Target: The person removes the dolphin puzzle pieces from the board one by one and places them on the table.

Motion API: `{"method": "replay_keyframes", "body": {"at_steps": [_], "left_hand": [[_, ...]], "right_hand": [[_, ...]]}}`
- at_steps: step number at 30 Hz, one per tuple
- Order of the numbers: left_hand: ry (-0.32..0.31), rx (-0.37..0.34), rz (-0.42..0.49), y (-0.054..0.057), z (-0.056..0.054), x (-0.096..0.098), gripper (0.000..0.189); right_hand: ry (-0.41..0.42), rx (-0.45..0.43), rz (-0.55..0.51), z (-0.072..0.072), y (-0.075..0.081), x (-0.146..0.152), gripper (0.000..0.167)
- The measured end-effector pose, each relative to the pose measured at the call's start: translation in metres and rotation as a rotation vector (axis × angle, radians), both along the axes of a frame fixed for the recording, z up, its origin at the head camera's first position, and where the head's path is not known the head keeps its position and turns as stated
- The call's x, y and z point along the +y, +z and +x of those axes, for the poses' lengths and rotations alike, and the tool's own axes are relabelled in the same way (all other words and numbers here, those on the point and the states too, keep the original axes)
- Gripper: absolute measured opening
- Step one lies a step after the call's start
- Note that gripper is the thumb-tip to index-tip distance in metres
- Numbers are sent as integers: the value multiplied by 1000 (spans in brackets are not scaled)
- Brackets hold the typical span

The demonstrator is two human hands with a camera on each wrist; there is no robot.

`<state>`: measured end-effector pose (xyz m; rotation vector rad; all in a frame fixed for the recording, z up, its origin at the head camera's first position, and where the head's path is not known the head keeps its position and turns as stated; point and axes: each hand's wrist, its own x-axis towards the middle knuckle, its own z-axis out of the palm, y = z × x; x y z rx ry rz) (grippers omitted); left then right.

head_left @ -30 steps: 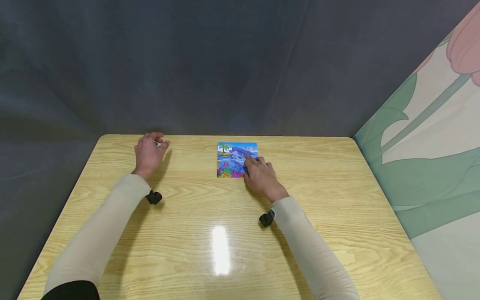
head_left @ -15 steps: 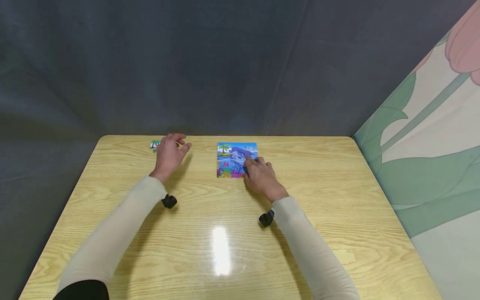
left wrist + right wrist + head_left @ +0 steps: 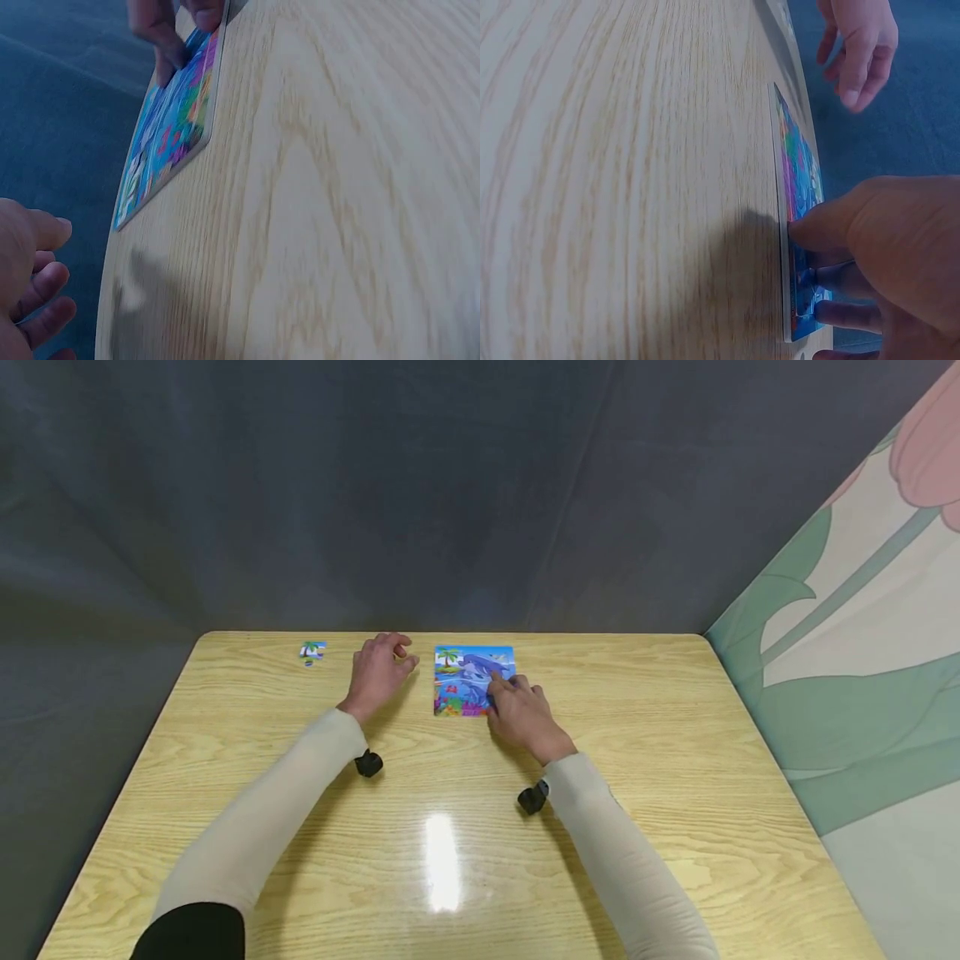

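A square picture puzzle board (image 3: 472, 672) with a dolphin, a palm tree and sea creatures lies flat near the table's far edge. My right hand (image 3: 520, 714) rests on its lower right part; in the right wrist view the thumb (image 3: 821, 225) and spread fingertips press on the picture. Just left of the board, my left hand (image 3: 377, 672) hovers above the table, fingers loosely bent and nothing between them. Farther left lie a small palm-tree piece (image 3: 312, 649) and, right below it, a tiny bluish piece (image 3: 308, 663).
The pale wooden table (image 3: 360, 860) ends at a dark curtain (image 3: 450, 502) just behind the board. A cloth with a flower print (image 3: 862, 635) hangs along the right side. Small black cameras sit at both wrists.
My left hand has moved right, from over the small palm-tree piece to beside the board, uncovering that piece. The right hand and the board have stayed in place.
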<state>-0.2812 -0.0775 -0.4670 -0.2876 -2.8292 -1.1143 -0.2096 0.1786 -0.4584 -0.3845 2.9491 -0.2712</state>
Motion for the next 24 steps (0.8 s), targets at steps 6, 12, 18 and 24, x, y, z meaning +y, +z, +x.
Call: {"method": "replay_keyframes", "body": {"at_steps": [6, 12, 18, 24], "left_hand": [[-51, -7, -35, 0, -2, 20, 36], [-84, -9, -73, 1, -4, 36, 37], [-121, -7, -138, -2, -8, 52, 40], [-153, -32, -179, -3, -11, 66, 41]], "right_hand": [[-8, 5, -14, 1, 0, 0, 33], [-12, -3, -23, 0, -1, -1, 33], [-25, -11, -8, 1, -2, -1, 34], [-23, -18, -6, 2, -1, -2, 33]]}}
